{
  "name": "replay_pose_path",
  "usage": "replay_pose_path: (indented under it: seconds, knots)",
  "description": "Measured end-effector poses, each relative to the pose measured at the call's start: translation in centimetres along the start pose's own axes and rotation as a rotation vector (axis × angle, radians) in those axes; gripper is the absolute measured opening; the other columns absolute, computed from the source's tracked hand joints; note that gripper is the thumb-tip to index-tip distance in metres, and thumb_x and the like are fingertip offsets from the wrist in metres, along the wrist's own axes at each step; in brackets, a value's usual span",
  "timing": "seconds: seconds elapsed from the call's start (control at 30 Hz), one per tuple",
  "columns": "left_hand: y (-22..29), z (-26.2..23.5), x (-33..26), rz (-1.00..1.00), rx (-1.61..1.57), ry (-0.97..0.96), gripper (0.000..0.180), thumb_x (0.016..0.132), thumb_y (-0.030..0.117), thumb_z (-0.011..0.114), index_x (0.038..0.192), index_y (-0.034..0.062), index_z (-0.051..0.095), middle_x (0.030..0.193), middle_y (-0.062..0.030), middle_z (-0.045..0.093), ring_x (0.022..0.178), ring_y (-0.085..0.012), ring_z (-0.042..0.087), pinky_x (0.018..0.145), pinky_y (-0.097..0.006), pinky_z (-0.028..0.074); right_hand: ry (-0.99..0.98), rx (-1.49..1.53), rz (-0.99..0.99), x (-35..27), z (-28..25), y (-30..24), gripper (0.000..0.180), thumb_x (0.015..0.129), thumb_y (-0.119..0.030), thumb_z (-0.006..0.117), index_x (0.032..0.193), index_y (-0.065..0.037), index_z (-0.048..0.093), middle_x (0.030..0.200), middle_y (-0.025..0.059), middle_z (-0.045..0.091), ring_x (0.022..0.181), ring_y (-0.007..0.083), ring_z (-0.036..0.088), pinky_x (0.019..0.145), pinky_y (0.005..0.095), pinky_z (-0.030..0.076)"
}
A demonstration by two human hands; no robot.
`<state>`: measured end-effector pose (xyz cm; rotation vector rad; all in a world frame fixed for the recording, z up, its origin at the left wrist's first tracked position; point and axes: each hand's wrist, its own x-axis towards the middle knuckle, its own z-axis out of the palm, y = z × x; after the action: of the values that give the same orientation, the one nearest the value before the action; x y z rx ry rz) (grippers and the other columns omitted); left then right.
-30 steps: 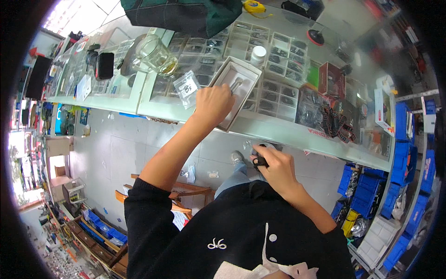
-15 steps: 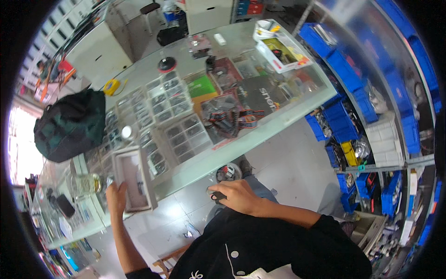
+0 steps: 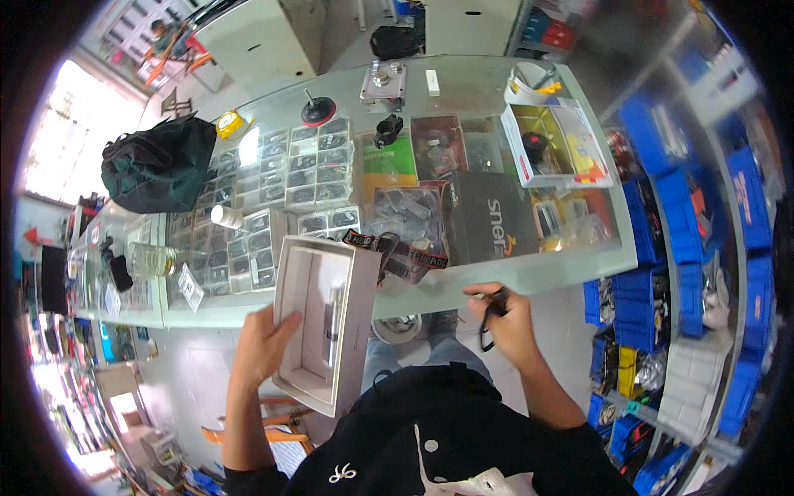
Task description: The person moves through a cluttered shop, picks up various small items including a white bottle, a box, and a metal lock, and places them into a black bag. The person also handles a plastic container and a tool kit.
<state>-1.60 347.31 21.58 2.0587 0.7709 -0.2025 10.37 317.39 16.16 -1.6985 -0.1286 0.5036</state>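
My left hand (image 3: 263,343) grips the left side of an open white box (image 3: 356,343), its thumb over the rim. The box is tilted above the counter's front edge, and a slim dark-and-silver item (image 3: 333,326) lies inside along one wall. To the right, my right hand (image 3: 514,326) is closed on a thin black strap (image 3: 495,307) that hangs in a loop below the fingers. What else that hand may hold is hidden. Just past the box, a black-and-red patterned strap (image 3: 405,258) lies bunched at the counter edge.
On the glass counter (image 3: 571,269) stand a dark bag (image 3: 157,165), a white bottle (image 3: 226,217), a yellow tape measure (image 3: 231,125), a black disc tool (image 3: 318,110) and an open carton (image 3: 529,169). Blue bins (image 3: 637,310) fill shelves at right. A bucket (image 3: 397,329) stands below the counter.
The view has turned left. My left hand has brought the white box from the counter's left part toward my body. My right hand has swung to the right with the black strap.
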Motion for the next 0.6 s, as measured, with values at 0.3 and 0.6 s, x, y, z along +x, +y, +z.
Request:
replay_pose_path:
  seconds: [0.3, 0.6]
  knots:
    - [-5.3, 5.2, -10.2, -0.256, -0.21, 0.455, 0.023, 0.083, 0.013, 0.056, 0.086, -0.0089, 0.057, 0.068, -0.0065, 0.058, 0.065, -0.01, 0.047, 0.058, -0.03, 0.04, -0.07, -0.109, -0.139, 13.2, -4.3, -0.2, 0.011, 0.086, -0.007, 0.056, 0.091, 0.0, 0.064, 0.074, 0.0, 0.06, 0.067, 0.0053, 0.053, 0.061, 0.0217, 0.043]
    - [-6.7, 6.3, -13.9, -0.379, -0.11, 0.602, 0.027, 0.083, 0.015, 0.054, 0.088, -0.0114, 0.057, 0.068, -0.014, 0.059, 0.064, -0.0146, 0.05, 0.06, -0.033, 0.041, 0.363, -0.873, -0.219, 37.4, 1.9, -4.9, 0.049, 0.072, -0.046, 0.068, 0.096, -0.004, 0.065, 0.091, 0.0187, 0.065, 0.09, 0.0349, 0.062, 0.077, 0.0447, 0.048]
